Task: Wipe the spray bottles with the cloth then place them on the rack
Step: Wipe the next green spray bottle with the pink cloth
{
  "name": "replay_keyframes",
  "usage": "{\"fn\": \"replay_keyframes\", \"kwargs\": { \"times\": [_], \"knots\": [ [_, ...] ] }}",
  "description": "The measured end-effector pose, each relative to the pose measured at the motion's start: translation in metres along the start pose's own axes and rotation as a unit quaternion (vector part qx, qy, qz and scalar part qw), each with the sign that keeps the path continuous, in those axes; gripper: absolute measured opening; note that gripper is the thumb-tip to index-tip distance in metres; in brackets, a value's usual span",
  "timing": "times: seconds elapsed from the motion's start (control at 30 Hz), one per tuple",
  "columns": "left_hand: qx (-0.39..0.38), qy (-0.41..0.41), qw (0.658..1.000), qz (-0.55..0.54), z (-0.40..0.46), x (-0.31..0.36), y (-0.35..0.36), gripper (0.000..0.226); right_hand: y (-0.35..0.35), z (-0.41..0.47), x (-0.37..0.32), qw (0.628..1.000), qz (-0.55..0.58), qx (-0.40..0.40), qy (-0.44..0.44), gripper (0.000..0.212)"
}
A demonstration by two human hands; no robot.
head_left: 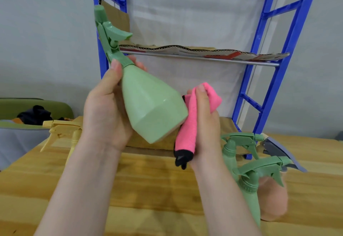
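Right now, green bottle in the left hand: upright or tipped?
Tipped. The green bottle leans with its nozzle up-left and base down-right, against the pink cloth.

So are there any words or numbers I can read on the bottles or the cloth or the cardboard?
None can be read.
Green spray bottle held in the left hand: plain, no label.
Pink cloth in the right hand: no writing; a black tag hangs at its end, blank from here.
Cardboard on the rack shelf: red printed marks, too blurred and edge-on to read.
Bottles standing on the table: no labels visible.
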State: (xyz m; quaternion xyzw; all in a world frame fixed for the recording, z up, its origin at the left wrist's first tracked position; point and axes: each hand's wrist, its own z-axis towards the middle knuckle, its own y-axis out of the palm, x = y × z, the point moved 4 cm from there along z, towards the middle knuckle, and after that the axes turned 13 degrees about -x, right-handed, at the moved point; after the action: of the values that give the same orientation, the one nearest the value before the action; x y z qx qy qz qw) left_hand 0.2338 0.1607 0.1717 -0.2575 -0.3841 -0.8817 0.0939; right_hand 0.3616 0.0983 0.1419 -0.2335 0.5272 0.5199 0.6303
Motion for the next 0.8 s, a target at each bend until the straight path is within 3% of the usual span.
{"fn": "replay_keyframes", "kwargs": {
  "times": [0.13,0.27,0.33,0.47,0.57,0.7,0.8],
  "knots": [
    [-0.018,-0.008,0.992,0.121,-0.002,0.006,-0.001,0.021,-0.017,-0.001,-0.022,0.984,-0.176,0.012,0.008,0.05],
    [-0.059,-0.042,0.956,0.285,-0.003,-0.007,0.001,0.018,-0.039,-0.009,-0.056,0.936,-0.351,-0.018,-0.027,0.026],
    [-0.073,-0.073,0.918,0.382,-0.003,-0.021,0.0,0.018,-0.053,-0.01,-0.066,0.919,-0.395,-0.02,-0.008,0.012],
    [-0.092,-0.15,0.82,0.545,-0.004,-0.052,-0.01,0.019,-0.081,-0.01,-0.075,0.925,-0.38,0.02,0.004,0.015],
    [-0.088,-0.221,0.807,0.541,-0.005,-0.073,-0.023,0.022,-0.092,-0.007,-0.075,0.924,-0.38,0.025,0.003,0.02],
    [-0.081,-0.282,0.816,0.498,-0.012,-0.104,-0.039,0.02,-0.093,-0.005,-0.071,0.915,-0.403,0.021,-0.001,0.008],
    [-0.105,-0.305,0.821,0.47,-0.018,-0.12,-0.045,0.018,-0.091,-0.003,-0.064,0.9,-0.437,0.006,0.0,0.019]
  ]
}}
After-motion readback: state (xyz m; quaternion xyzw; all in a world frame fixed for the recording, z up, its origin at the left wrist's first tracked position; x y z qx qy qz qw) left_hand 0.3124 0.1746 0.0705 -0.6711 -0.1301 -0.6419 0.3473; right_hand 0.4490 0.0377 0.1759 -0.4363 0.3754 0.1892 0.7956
